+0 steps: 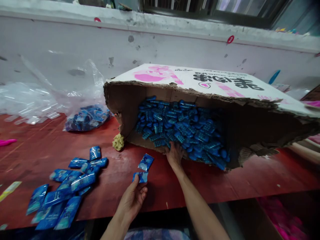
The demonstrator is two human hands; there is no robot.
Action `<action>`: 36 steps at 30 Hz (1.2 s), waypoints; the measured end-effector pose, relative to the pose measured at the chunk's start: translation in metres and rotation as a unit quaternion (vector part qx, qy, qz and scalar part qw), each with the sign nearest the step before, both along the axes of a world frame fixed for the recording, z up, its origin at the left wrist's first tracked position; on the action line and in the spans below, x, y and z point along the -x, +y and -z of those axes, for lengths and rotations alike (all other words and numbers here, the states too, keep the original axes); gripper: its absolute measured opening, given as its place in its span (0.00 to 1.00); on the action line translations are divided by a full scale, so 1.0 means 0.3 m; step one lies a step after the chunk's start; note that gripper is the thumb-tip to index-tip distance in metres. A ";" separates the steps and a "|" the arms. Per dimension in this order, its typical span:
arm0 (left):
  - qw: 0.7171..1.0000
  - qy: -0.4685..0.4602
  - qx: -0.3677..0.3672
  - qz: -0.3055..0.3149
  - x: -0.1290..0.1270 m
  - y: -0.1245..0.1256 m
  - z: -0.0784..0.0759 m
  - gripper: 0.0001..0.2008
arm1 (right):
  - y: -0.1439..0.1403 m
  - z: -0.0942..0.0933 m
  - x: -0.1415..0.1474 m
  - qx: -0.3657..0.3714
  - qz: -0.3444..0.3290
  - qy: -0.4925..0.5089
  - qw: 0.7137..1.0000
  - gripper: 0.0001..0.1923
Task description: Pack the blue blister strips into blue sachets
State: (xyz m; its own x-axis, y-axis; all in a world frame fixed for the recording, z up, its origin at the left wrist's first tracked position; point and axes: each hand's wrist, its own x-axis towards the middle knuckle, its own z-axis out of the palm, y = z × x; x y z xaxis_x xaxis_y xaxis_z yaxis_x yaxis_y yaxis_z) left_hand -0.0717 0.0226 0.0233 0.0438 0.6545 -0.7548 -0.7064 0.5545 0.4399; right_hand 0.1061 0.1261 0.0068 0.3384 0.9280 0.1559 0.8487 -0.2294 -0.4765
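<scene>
Reaching into the torn cardboard box [175,96], the right hand [175,154] lies at the box's lower front edge, fingers buried in the heap of blue packets [185,128]. The heap sits directly ahead of and above the R hand, inside the box, which lies on its side w/ its open face toward the person. The R fingers are mostly hidden by packets, so whether they are curled on one or merely pressed against the pile cannot be told.

The left hand [132,200] is nearer the body, at the table's front edge. Thumb and fingers are pinched on one small blue packet [142,177], held at its lower end; the packet's long axis runs approx. left-right. A second loose packet [146,162] lies flat on the red table [250,180] just beyond the held one, between L hand and box, tilted w/ its long axis pointing up-right toward the box.

Ref. positions:
- Sorted cluster of blue packets [67,186]: well left of L hand, on the table.
- Clear plastic bag [87,113] w/ more blue packets: far left, beside the box corner.
- Yellow crumpled scrap [118,142]: touching or just beside the box's left lower corner.

The R hand is nearer the box; the L hand is nearer the loose packet.
</scene>
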 end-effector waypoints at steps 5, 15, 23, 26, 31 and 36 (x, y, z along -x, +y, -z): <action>1.000 0.001 0.020 -0.001 -0.006 0.002 0.003 0.06 | 0.009 0.004 -0.040 -0.030 -0.031 -0.005 0.999 0.12; 0.999 -0.044 0.026 -0.012 0.003 0.003 0.005 0.09 | -0.290 -0.104 0.025 -0.103 -0.241 0.171 0.950 0.13; 0.999 -0.041 0.023 -0.011 -0.007 -0.001 0.012 0.07 | -0.403 -0.078 0.083 -0.061 -0.272 0.158 0.947 0.15; 0.999 -0.024 0.022 -0.007 -0.003 -0.005 0.017 0.06 | -0.401 -0.069 0.083 -0.061 -0.270 0.155 0.948 0.15; 0.999 -0.023 0.022 -0.013 -0.001 -0.007 0.017 0.07 | -0.407 -0.065 0.080 -0.084 -0.238 0.161 0.954 0.14; 0.999 -0.015 0.029 -0.014 -0.001 -0.006 0.012 0.07 | -0.415 -0.085 0.085 -0.087 -0.237 0.158 0.955 0.14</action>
State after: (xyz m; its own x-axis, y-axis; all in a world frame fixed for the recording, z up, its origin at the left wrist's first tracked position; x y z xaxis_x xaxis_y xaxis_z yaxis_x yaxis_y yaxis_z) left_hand -0.0714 0.0210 0.0196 0.0481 0.6117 -0.7896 -0.7346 0.5573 0.3870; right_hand 0.0806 0.0015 0.0323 -0.0583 0.9581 0.2806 0.6456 0.2506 -0.7214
